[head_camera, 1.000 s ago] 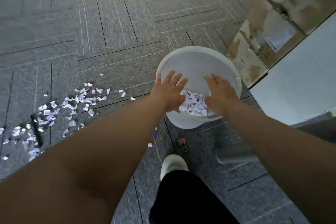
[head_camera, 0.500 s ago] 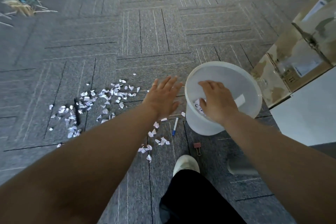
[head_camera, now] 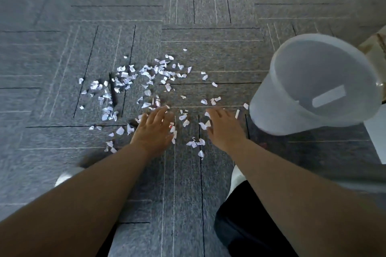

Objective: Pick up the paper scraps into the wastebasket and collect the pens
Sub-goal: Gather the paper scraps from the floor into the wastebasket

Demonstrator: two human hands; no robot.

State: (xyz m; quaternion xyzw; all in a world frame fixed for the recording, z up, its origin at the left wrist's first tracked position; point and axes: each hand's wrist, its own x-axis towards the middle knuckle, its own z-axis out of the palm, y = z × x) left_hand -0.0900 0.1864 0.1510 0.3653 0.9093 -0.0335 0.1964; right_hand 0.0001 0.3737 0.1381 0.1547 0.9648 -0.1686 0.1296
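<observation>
The left grip (head_camera: pixel 153 130) and the right grip (head_camera: pixel 223 129), a second ago over the mouth of the wastebasket (head_camera: pixel 296 115) dropping a wad of paper, have come out empty. Both now reach low among the paper scraps (head_camera: pixel 186 123) on the floor (head_camera: pixel 183 194), fingers spread. The wastebasket now stands to the right of the right grip.

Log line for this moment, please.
left hand open at scraps | right hand open at scraps | wastebasket at right | pen among scraps, untouched
</observation>
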